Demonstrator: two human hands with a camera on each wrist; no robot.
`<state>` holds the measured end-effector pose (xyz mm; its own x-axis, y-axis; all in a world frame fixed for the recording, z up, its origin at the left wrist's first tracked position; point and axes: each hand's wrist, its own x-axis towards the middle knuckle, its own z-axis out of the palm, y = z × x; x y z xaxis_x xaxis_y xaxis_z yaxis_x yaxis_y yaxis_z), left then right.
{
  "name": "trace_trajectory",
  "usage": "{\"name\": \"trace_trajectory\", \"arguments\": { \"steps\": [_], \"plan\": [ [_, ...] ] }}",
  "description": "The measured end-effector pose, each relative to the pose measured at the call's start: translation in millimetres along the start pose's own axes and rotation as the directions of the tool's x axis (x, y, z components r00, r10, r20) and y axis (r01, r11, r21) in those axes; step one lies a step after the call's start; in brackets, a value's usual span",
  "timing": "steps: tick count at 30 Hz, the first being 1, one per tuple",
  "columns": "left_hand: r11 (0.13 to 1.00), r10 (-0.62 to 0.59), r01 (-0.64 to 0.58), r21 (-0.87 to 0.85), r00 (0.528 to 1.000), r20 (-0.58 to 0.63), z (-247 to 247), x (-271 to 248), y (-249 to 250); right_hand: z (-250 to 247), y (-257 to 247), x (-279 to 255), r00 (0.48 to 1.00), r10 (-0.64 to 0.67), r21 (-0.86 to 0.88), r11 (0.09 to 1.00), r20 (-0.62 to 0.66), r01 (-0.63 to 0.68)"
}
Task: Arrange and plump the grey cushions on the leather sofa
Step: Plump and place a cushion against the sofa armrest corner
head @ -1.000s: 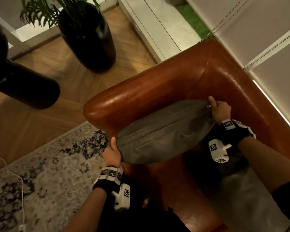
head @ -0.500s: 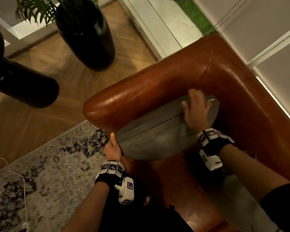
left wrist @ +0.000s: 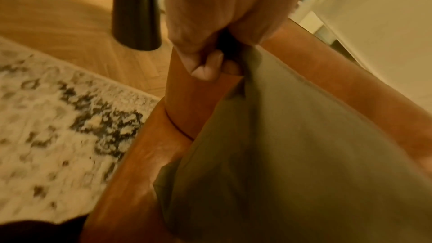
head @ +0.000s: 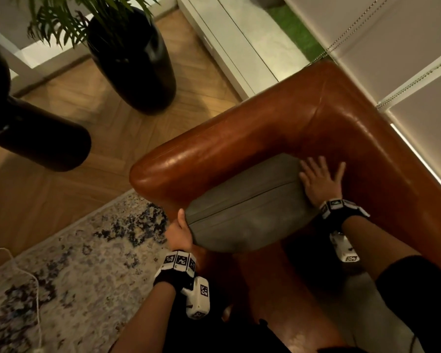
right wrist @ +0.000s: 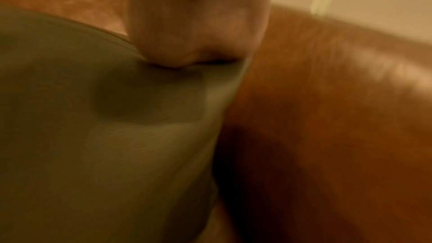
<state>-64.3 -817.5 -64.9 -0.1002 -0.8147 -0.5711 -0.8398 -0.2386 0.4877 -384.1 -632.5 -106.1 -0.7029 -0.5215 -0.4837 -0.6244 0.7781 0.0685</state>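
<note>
Plumping is under way in the corner of the brown leather sofa [head: 278, 128]: the grey cushion [head: 247, 212] stands on edge against the armrest, seam up. Right hand [head: 320, 183] lies flat on its far end, fingers spread and straight, pressing the stuffing down. Left hand [head: 180, 233] pinches the near corner, fingers curled round the fabric. Next, I'd judge, a firm pat or squeeze from both ends, then seat it square against the backrest. Around it: herringbone wood floor [head: 61, 200], patterned rug [head: 87, 276], tall black planter [head: 138, 67].
</note>
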Motion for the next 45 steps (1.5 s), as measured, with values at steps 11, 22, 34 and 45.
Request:
{"name": "trace_trajectory", "arguments": {
  "steps": [11, 22, 34, 45],
  "plan": [
    [0.962, 0.268, -0.272, -0.002, 0.947, 0.177, -20, 10, -45, -52, 41, -5, 0.965, 0.219, 0.919, 0.33, 0.145, -0.213],
    [0.965, 0.25, -0.261, 0.005, 0.931, 0.264, -34, 15, -35, -51, 47, -10, 0.923, 0.305, 0.938, 0.177, 0.236, -0.298],
    [0.432, 0.564, -0.834, 0.345, 0.548, 0.618, 140, -85, 125, -54, 39, -10, 0.911, 0.411, 0.75, 0.595, 0.025, -0.289],
    [0.483, 0.313, -0.443, 0.755, 0.893, 0.323, 17, 16, -51, -60, 23, -10, 0.911, 0.412, 0.748, 0.599, 0.017, -0.285]
  ]
}}
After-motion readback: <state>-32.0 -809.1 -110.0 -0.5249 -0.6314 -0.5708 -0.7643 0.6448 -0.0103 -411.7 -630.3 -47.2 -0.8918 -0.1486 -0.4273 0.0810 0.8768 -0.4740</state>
